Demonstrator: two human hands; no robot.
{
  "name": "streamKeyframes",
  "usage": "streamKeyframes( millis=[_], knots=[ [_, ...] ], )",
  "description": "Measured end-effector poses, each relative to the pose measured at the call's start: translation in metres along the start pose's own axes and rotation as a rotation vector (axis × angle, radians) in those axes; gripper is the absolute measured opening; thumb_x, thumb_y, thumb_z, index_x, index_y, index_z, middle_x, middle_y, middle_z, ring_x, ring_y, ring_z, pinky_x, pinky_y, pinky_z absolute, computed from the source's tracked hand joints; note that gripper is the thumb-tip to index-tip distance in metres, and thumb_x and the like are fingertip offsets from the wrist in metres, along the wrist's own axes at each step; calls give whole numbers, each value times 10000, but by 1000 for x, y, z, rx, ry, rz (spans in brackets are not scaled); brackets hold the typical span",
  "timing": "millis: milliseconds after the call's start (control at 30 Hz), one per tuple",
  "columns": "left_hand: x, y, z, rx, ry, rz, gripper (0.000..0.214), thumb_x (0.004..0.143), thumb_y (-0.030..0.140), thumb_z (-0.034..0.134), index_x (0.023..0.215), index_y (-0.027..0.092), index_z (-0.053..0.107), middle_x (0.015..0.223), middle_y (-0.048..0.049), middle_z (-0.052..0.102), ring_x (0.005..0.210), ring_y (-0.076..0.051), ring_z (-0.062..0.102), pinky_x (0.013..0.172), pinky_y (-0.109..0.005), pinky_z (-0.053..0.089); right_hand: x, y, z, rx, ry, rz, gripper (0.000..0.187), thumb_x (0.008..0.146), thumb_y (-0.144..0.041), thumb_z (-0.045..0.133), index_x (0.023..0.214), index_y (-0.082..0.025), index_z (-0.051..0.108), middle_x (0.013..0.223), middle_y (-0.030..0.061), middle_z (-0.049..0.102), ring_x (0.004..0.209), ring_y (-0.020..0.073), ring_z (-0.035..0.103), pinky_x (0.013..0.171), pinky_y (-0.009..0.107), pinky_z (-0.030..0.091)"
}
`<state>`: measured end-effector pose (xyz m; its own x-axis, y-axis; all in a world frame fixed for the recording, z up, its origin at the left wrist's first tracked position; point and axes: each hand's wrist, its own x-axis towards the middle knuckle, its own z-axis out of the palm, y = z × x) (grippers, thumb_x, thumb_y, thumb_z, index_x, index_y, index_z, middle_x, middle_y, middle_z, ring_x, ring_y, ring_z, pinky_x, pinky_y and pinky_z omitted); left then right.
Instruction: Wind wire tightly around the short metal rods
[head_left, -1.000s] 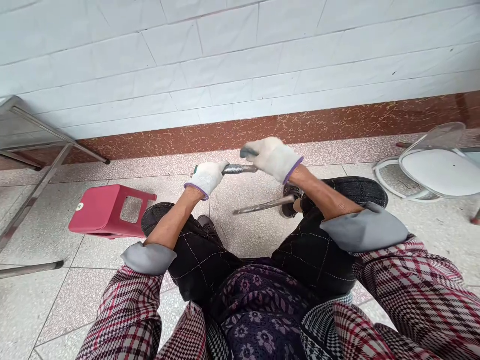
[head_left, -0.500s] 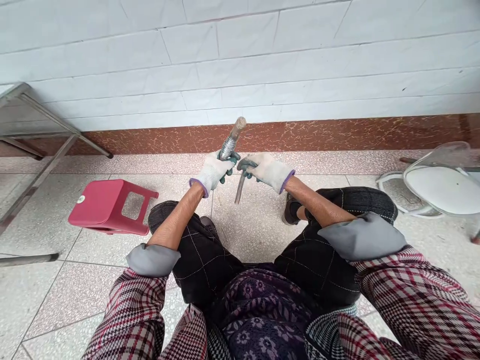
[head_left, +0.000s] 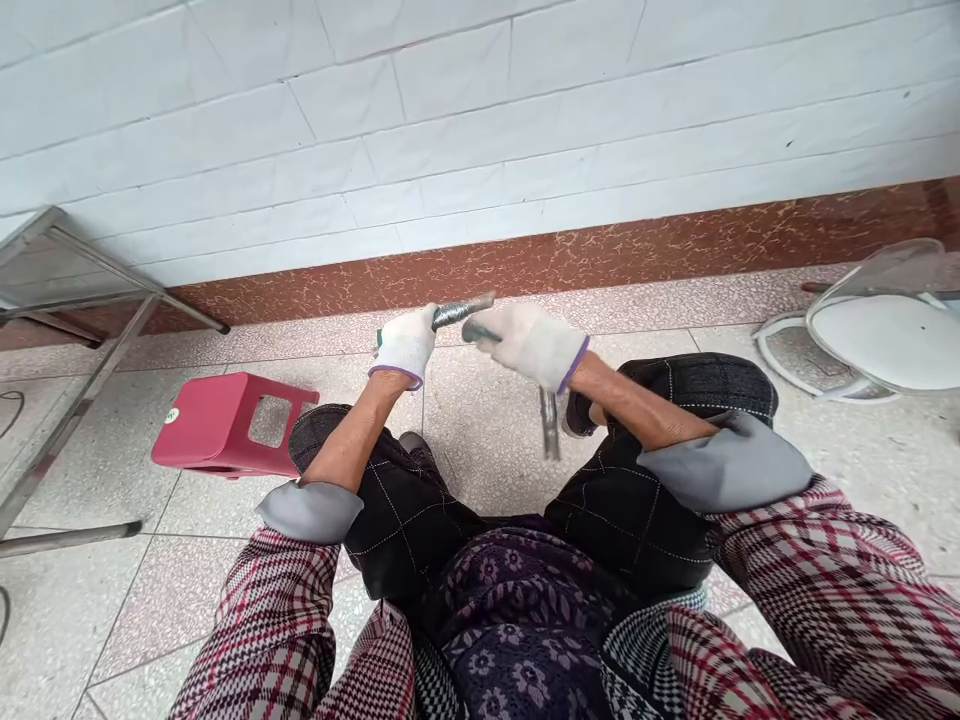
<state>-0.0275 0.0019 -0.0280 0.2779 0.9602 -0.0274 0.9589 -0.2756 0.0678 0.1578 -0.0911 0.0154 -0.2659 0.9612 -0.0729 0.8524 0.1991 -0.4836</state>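
My left hand (head_left: pixel 405 340), in a white knit glove with a purple cuff, is closed round a stick (head_left: pixel 454 313) wrapped in silver wire. The stick lies nearly level, its bare brownish tip pointing right. My right hand (head_left: pixel 521 340), gloved the same way with dark-coated fingers, is close to that tip; whether they touch I cannot tell. A greyish metal rod (head_left: pixel 550 425) comes out below my right hand and points down toward the floor. Its upper part is hidden in the closed, slightly blurred hand.
A red plastic stool (head_left: pixel 225 425) is on the floor at left, beside a metal-framed table (head_left: pixel 112 340). At right stands a white-seated chair (head_left: pixel 889 345). A white tiled wall (head_left: pixel 465 130) with a reddish-brown base strip rises in front. My knees are on both sides.
The wire-wrapped stick has swung from steeply upright to nearly level, tip now to the right. The rod under my right hand has shifted right and down. The view has tilted slightly.
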Motion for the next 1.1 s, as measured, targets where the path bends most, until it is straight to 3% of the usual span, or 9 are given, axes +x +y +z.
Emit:
streamKeyframes(
  millis=[100, 200, 300, 367, 467, 567, 733, 933, 1100],
  knots=[
    [-5, 10, -2, 131, -88, 111, 478, 1044, 136, 452, 1438, 239, 703, 1077, -176, 811, 1013, -320, 782, 838, -388, 551, 1, 19, -21, -62, 110, 44, 243, 1069, -265, 605, 1170, -207, 818, 995, 113, 790, 939, 300, 738, 786, 396, 508],
    [-10, 19, -2, 101, -181, 210, 453, 1042, 180, 500, 1434, 255, 716, 1035, -149, 809, 967, -314, 774, 812, -383, 536, 5, 44, -31, -22, 178, 85, 243, 1065, -255, 601, 1134, -214, 831, 1036, 98, 804, 958, 283, 737, 803, 382, 508],
    [-16, 21, -2, -118, -193, 304, 303, 1017, 218, 582, 1232, 211, 795, 943, -100, 785, 871, -246, 739, 755, -324, 510, 14, 65, -32, 62, 247, 59, 228, 1018, -199, 620, 1057, -202, 845, 1054, 89, 814, 996, 269, 742, 864, 379, 528],
    [-23, 20, -5, -376, -219, 282, 228, 980, 196, 627, 1126, 188, 802, 847, -55, 739, 738, -178, 684, 654, -272, 479, 20, 71, -27, 149, 263, 39, 221, 971, -161, 631, 1004, -191, 847, 1037, 84, 818, 985, 253, 746, 879, 369, 539],
    [-34, 21, -14, -800, -286, 138, 251, 949, 152, 650, 1161, 181, 781, 677, 24, 623, 500, -100, 519, 481, -226, 389, 27, 65, -15, 261, 221, 86, 225, 944, -147, 624, 993, -174, 842, 925, 72, 803, 844, 218, 730, 783, 344, 547],
    [-39, 24, -22, -1034, -251, 17, 209, 946, 126, 650, 1112, 175, 767, 588, 58, 554, 401, -69, 406, 411, -214, 335, 29, 48, 1, 309, 131, 100, 225, 968, -140, 601, 1004, -170, 821, 830, 48, 771, 698, 173, 674, 655, 301, 506],
    [-28, 24, -14, -1204, -111, -110, 85, 911, 114, 709, 966, 170, 739, 574, 45, 573, 400, -61, 418, 397, -210, 324, 28, 33, 14, 255, 55, 73, 203, 1009, -136, 591, 1022, -174, 790, 827, 36, 762, 656, 154, 630, 605, 285, 450],
    [-15, 13, -12, -1393, -17, -179, 175, 914, 114, 661, 1059, 166, 744, 590, 73, 531, 426, -61, 406, 392, -206, 326, 25, 18, 19, 64, -33, 1, 211, 1066, -175, 578, 1081, -196, 787, 1007, 69, 805, 872, 198, 701, 759, 292, 472],
    [-4, 10, -4, -1278, 22, -212, 221, 889, 114, 658, 1084, 177, 743, 610, 64, 538, 457, -77, 440, 404, -214, 339, 19, -4, 26, -91, -51, -34, 195, 1092, -243, 564, 1085, -192, 752, 970, 105, 783, 851, 249, 698, 717, 336, 437]
  ],
)
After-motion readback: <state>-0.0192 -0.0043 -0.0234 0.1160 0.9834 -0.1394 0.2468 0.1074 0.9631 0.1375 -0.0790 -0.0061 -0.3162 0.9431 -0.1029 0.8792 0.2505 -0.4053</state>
